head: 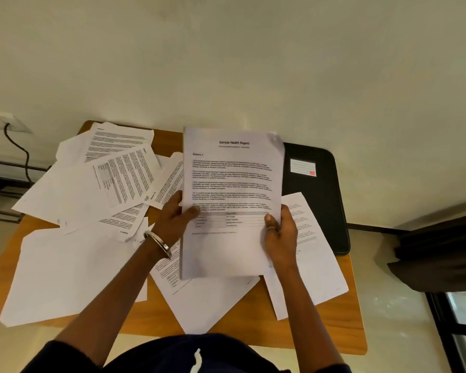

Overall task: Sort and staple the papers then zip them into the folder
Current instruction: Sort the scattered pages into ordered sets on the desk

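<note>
Head view: both hands hold one sheet [233, 184], titled as a health report, upright over the tabletop [342, 319]. The left hand [172, 220] pinches its left edge, thumb on the printed face and fingers behind; the right hand [280, 232] pinches the right edge the same way. Loose papers [73, 200] lie scattered from 9 to 11 o'clock of the held sheet, with more [207, 300] under it at 6 and another [310, 251] at 3. The black folder [315, 200] lies flat at 2 o'clock, partly under the papers. No stapler shows.

This looks like sorting, early on. To do it well, read the title and section heading, then start one clear pile for this report on bare tabletop near 6 o'clock, face up, edges squared, so matching pages stack in order before stapling.
</note>
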A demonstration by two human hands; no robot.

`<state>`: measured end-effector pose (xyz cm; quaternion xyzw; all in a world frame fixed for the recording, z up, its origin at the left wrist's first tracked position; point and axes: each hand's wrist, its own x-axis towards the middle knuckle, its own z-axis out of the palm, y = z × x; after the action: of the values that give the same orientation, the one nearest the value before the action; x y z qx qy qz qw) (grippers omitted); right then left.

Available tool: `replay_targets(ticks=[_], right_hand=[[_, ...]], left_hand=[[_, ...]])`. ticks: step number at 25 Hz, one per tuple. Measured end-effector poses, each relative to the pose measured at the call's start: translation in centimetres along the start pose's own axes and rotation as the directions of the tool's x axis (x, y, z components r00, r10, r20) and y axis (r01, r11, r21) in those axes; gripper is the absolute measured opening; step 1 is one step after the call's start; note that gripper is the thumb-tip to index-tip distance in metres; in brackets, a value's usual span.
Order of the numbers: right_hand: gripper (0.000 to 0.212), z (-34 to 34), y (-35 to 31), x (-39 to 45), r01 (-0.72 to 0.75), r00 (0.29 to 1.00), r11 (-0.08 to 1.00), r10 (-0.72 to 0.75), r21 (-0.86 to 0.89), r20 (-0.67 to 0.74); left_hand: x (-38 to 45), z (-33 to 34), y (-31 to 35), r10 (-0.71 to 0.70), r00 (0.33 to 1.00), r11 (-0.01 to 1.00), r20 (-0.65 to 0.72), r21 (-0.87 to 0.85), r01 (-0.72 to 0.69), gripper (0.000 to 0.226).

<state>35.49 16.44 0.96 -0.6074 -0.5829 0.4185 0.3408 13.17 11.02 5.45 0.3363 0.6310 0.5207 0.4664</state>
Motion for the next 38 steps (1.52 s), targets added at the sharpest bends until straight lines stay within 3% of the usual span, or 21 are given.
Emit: replay_targets(ticks=[2, 3, 5, 7, 8, 11, 13, 16, 23, 28, 38], right_hand=[[0.045, -0.6, 0.3, 0.1, -0.039, 0.995, 0.983, 0.055, -0.177, 0.086], [0.044, -0.7, 0.4, -0.1, -0.048, 0.986, 0.969, 0.085, -0.241, 0.145], [0.04, -0.7, 0.7, -0.9, -0.076, 0.94, 0.964, 0.154, -0.254, 0.304], [0.032, -0.8, 1.8, -1.0, -0.06, 0.91, 0.959, 0.167, -0.278, 0.38], [0.034, -1.0, 2.6, -0.4, -0.005, 0.929, 0.932, 0.139, -0.363, 0.343], [0.063, -1.8, 6.6, 1.7, 0.187, 0.943, 0.654, 0.088, -0.733, 0.32], [0.074, -2.3, 8.9, 2.2, 0.255, 0.936, 0.581, 0.053, -0.773, 0.349], [0.078, -2.3, 10.2, 2.2, 0.259, 0.941, 0.593, 0.024, -0.763, 0.338], [0.076, -1.6, 11.3, 2.2, 0.252, 0.951, 0.628, -0.017, -0.736, 0.31], [0.075, -1.8, 11.7, 2.4, 0.278, 0.949, 0.607, -0.051, -0.745, 0.312], [0.078, -3.7, 13.4, 5.1, 0.238, 0.961, 0.598, -0.03, -0.766, 0.275]], left_hand=[[0.3, -0.4, -0.8, -0.331, 0.934, 0.901, 0.134, -0.248, 0.355, 0.026], [0.2, -0.5, -1.9, -0.429, 0.89, 0.854, 0.156, -0.252, 0.456, 0.03], [-0.1, -0.5, -4.2, -0.529, 0.847, 0.843, 0.052, -0.084, 0.531, 0.036], [-0.3, -0.5, -5.5, -0.523, 0.836, 0.832, -0.166, 0.115, 0.543, 0.039], [-0.3, -0.8, -6.0, -0.494, 0.832, 0.823, -0.252, 0.175, 0.541, 0.039], [-0.5, -1.9, -6.2, -0.42, 0.83, 0.836, -0.367, 0.199, 0.511, 0.037], [-0.7, -2.4, -6.6, -0.421, 0.805, 0.836, -0.418, 0.164, 0.523, 0.036], [-0.5, -2.7, -7.1, -0.457, 0.75, 0.799, -0.478, 0.15, 0.583, 0.035], [0.3, -2.6, -7.6, -0.497, 0.707, 0.667, -0.504, 0.299, 0.682, 0.042], [-0.7, -2.1, -8.1, -0.51, 0.693, 0.673, -0.51, 0.266, 0.69, 0.042], [-5.8, -5.6, -10.4, -0.61, 0.518, 0.73, -0.6, -0.172, 0.662, 0.039]])
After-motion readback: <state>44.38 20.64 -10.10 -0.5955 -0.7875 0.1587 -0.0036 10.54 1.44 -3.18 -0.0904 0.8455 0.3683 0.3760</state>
